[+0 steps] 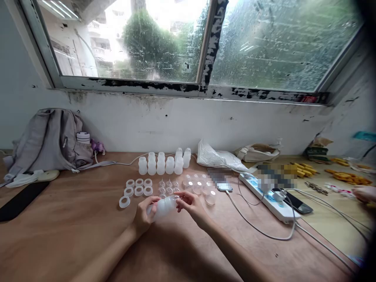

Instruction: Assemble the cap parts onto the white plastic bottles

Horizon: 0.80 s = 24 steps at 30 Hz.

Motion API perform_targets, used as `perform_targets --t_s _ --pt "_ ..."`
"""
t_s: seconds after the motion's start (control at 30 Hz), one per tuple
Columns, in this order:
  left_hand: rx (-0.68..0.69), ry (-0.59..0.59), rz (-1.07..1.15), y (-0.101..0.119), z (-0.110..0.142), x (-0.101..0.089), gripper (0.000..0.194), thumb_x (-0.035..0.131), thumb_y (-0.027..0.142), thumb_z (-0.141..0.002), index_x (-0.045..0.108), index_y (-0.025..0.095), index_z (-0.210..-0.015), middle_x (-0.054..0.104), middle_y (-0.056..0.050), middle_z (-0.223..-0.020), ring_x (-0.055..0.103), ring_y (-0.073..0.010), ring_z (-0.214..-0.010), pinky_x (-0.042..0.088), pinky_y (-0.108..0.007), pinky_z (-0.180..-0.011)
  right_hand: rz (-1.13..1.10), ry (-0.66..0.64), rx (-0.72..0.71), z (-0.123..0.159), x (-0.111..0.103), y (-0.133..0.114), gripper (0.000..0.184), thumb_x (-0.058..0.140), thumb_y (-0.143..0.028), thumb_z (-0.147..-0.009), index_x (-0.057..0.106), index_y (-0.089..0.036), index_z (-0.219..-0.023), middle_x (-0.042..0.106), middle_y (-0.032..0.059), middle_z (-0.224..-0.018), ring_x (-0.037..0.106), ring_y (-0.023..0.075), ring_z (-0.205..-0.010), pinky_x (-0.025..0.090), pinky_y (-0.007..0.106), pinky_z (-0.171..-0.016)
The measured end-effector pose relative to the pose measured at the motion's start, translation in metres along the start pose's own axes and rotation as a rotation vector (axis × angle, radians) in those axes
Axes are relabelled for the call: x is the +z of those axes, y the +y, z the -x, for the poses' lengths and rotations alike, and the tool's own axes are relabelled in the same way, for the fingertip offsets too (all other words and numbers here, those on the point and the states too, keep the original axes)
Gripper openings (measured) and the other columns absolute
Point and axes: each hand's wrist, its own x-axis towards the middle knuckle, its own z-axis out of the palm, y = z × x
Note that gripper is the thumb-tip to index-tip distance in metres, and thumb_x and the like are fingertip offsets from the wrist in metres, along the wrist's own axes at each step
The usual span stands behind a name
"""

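Observation:
My left hand (144, 213) is wrapped round the body of a frosted white baby bottle (162, 208), tilted with its top to the right. At that end, the fingers of my right hand (188, 203) pinch a clear top piece (174, 200); its exact shape is partly hidden. Just beyond my hands lie small clear bottle nipples (168, 184). White screw rings (139, 190) are grouped to their left, and clear domed caps (210, 197) to their right. Several more frosted bottles (160, 164) stand in rows farther back, two with clear tops on.
A grey backpack (49, 137) and a black flat object (22, 201) are at left. Behind, a plastic bag (219, 156) lies by the wall. At right, a white power strip (273, 201) with cables borders a phone (299, 203), yellow pieces (349, 177) and another person's hand (364, 194).

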Motion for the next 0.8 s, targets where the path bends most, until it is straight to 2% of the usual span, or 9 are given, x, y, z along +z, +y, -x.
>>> perform_targets --t_s 0.23,0.37,0.43,0.53,0.57,0.7,0.8 --pt "-0.005 0.045 -0.06 0.0 -0.002 -0.004 0.026 0.041 0.031 -0.081 0.061 0.017 -0.088 0.064 -0.006 -0.085 0.058 -0.0201 -0.079 0.044 -0.028 -0.071 0.027 -0.001 -0.019 -0.006 0.003 0.014 0.033 0.06 -0.04 -0.071 0.06 -0.015 -0.093 0.06 0.0017 -0.064 0.057 0.0134 -0.053 0.049 0.029 -0.052" --pt "-0.058 0.062 -0.037 0.002 -0.004 -0.004 0.024 0.039 0.029 -0.083 0.059 0.018 -0.089 0.062 -0.006 -0.089 0.057 -0.0203 -0.083 0.044 -0.029 -0.073 -0.021 0.031 -0.007 -0.007 0.008 0.008 0.032 0.057 -0.039 -0.074 0.057 -0.017 -0.097 0.059 0.0049 -0.083 0.058 0.0133 -0.062 0.052 0.029 -0.054" --pt "-0.053 0.063 -0.006 -0.001 -0.004 -0.002 0.024 0.038 0.029 -0.084 0.056 0.018 -0.095 0.06 -0.007 -0.096 0.056 -0.0207 -0.089 0.044 -0.031 -0.078 0.023 0.034 -0.004 -0.01 0.008 0.0 0.032 0.057 -0.039 -0.074 0.056 -0.018 -0.098 0.058 0.0045 -0.084 0.057 0.0129 -0.061 0.052 0.029 -0.053" --pt "-0.063 0.076 0.051 -0.012 -0.006 0.003 0.028 0.039 0.029 -0.084 0.047 0.018 -0.109 0.054 -0.009 -0.108 0.052 -0.0207 -0.099 0.041 -0.034 -0.085 0.253 -0.007 -0.078 -0.023 0.002 -0.023 0.029 0.057 -0.036 -0.074 0.059 -0.019 -0.097 0.059 0.0035 -0.075 0.055 0.0135 -0.059 0.049 0.028 -0.053" --pt "-0.073 0.098 0.065 -0.017 -0.007 0.004 0.03 0.039 0.029 -0.084 0.044 0.018 -0.112 0.052 -0.01 -0.111 0.05 -0.0205 -0.102 0.04 -0.035 -0.087 0.336 0.004 -0.139 -0.029 -0.001 -0.034 0.028 0.057 -0.035 -0.074 0.06 -0.02 -0.097 0.06 0.0043 -0.08 0.056 0.0145 -0.064 0.049 0.029 -0.056" --pt "-0.076 0.203 0.056 -0.03 -0.014 0.002 0.029 0.04 0.028 -0.084 0.042 0.02 -0.112 0.044 -0.01 -0.117 0.048 -0.0197 -0.103 0.042 -0.035 -0.085 0.551 0.166 -0.411 -0.074 -0.019 -0.085 0.028 0.056 -0.028 -0.075 0.059 -0.023 -0.102 0.059 0.0059 -0.095 0.056 0.016 -0.071 0.048 0.031 -0.064" --pt "-0.054 0.225 -0.019 -0.037 -0.019 -0.002 0.025 0.043 0.024 -0.082 0.046 0.02 -0.107 0.044 -0.009 -0.114 0.05 -0.0189 -0.097 0.046 -0.033 -0.078 0.703 0.343 -0.53 -0.123 -0.032 -0.115 0.034 0.054 -0.024 -0.075 0.055 -0.022 -0.108 0.058 0.007 -0.1 0.057 0.0174 -0.074 0.048 0.034 -0.066"
